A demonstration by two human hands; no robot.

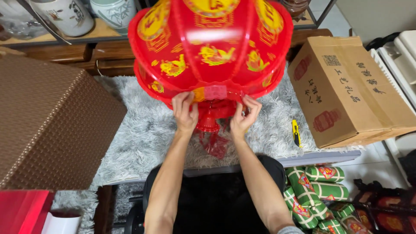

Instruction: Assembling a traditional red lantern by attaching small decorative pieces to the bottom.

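Head view: lantern [212,47], red with gold pictures, stands blown out to its round shape over a grey shaggy rug [143,130] on the bench [320,157]. Left hand [185,112] and right hand [243,116] meet at its lower rim, fingers [252,105] of both closed in a pinch on the rim's edge on either side of a pale patch in the panels. Below them hang the red bottom cap [209,123] and a red tassel [215,143].

Judging by the shape, the panels are already spread and most of the body is formed; what seems left is the join at the bottom edge where the hands pinch. Whether that seam is fastened cannot be told, since the fingers cover it.

A yellow cutter [296,132] lies untouched on the rug, right of the hands. A cardboard box [346,91] sits further right, a brown woven box [47,125] left. Green wrapped bundles [314,190] lie on the floor at lower right, and ceramic jars [69,15] stand on a shelf behind.
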